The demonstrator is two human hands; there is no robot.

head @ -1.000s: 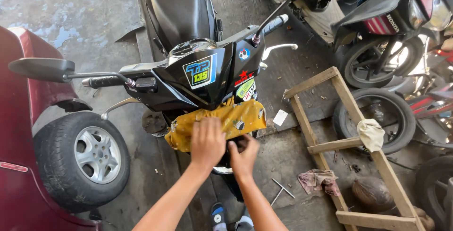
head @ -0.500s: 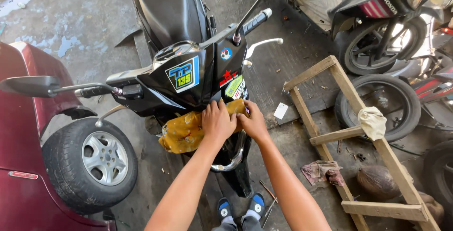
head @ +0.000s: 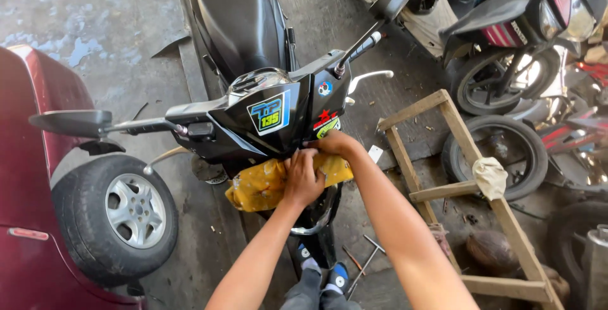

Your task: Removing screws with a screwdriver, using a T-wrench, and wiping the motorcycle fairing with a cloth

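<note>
From the head view, both hands meet at centre frame on the front of a black motorcycle point(head: 253, 120). The left hand point(head: 303, 180) presses down on a yellow cloth point(head: 259, 186), fingers curled into it. The right hand point(head: 334, 145) touches the cloth's upper edge under the fairing; its grip cannot be told. A red car point(head: 38, 177) fills the lower left, a wooden frame point(head: 443, 189) lies at right.

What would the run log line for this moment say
left hand: pressed on yellow cloth | right hand: at cloth's upper edge under black motorcycle front panel | nearby: red vehicle wheel, wooden frame
</note>
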